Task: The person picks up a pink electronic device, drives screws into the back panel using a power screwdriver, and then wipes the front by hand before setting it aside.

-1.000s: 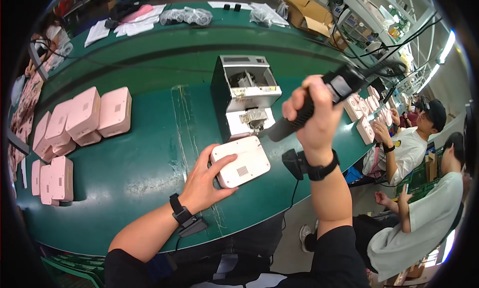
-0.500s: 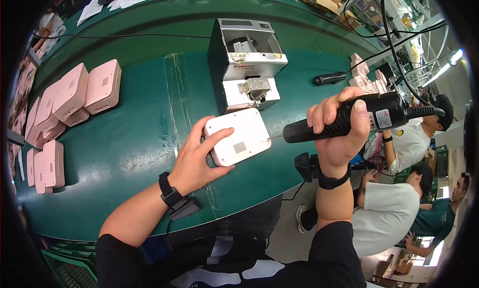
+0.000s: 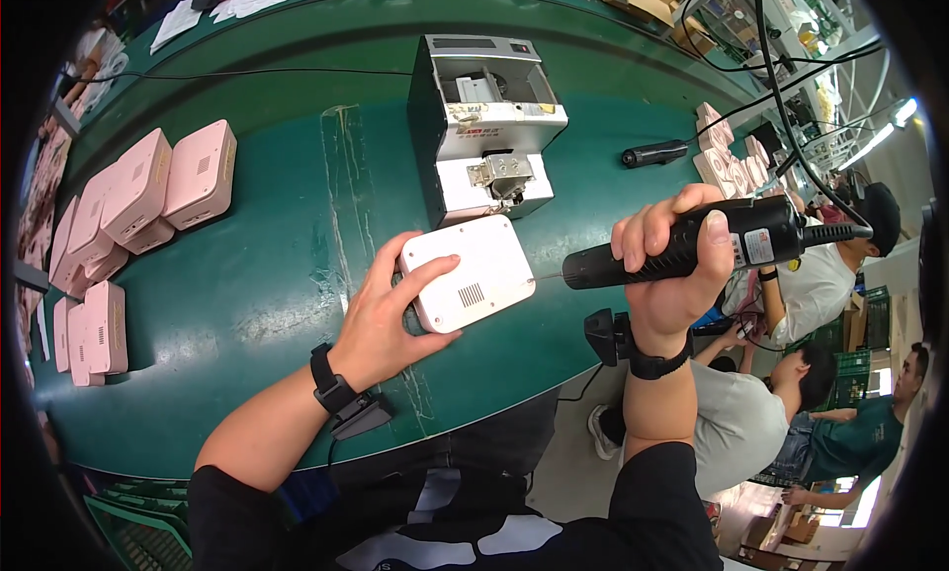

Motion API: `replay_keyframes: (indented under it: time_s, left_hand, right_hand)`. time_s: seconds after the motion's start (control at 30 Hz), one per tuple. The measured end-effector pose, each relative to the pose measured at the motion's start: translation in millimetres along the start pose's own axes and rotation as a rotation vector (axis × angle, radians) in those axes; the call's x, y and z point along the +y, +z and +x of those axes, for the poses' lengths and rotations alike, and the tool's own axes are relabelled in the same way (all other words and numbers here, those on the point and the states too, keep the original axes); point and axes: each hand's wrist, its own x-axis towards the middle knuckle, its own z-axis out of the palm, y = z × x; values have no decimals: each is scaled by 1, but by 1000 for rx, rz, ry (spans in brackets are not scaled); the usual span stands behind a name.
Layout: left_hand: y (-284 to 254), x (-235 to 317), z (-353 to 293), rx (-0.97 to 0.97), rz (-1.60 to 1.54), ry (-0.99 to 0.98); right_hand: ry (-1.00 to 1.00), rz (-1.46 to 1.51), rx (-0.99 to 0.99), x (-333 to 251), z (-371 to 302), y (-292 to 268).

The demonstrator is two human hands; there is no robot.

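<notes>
Pink rounded plastic casings (image 3: 148,190) lay stacked at the far left of the green work table (image 3: 267,304). The left hand (image 3: 381,319) pressed on a white rounded-rectangular plastic casing (image 3: 467,272), fingers spread over its left edge; the casing lay flat near the table's front edge, its long axis tilted slightly up to the right. Behind it stood a grey box-shaped screw feeder (image 3: 484,126). The right hand (image 3: 672,264) gripped a black cylindrical electric screwdriver (image 3: 692,245), its axis nearly horizontal, bit pointing left at the casing's right edge.
</notes>
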Motion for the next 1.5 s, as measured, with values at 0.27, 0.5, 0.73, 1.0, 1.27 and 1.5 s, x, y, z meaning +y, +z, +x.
replay_keyframes:
  time_s: [0.27,0.5,0.73,1.0,1.27,1.5]
  left_hand:
    - [0,2,0,-23,-12,-17]
    - [1,2,2,9,-15,-6]
    - [-2,0,0,6,-24,-18]
    - [0,-2,-3,22,-3,-7]
    - [-1,1,-5,-14,-16,-19]
    - [-2,-2,-5,8,-13,5]
  right_hand:
    - [10,-24,-18,3,-3,1]
    - [51,-49,-132,8,-4,7]
    - [35,-83,-123,13,-4,11]
    - [69,-188,-95,3,13,32]
    - [-154,-185,23,10,73,63]
    - [46,-180,-21,14,62,58]
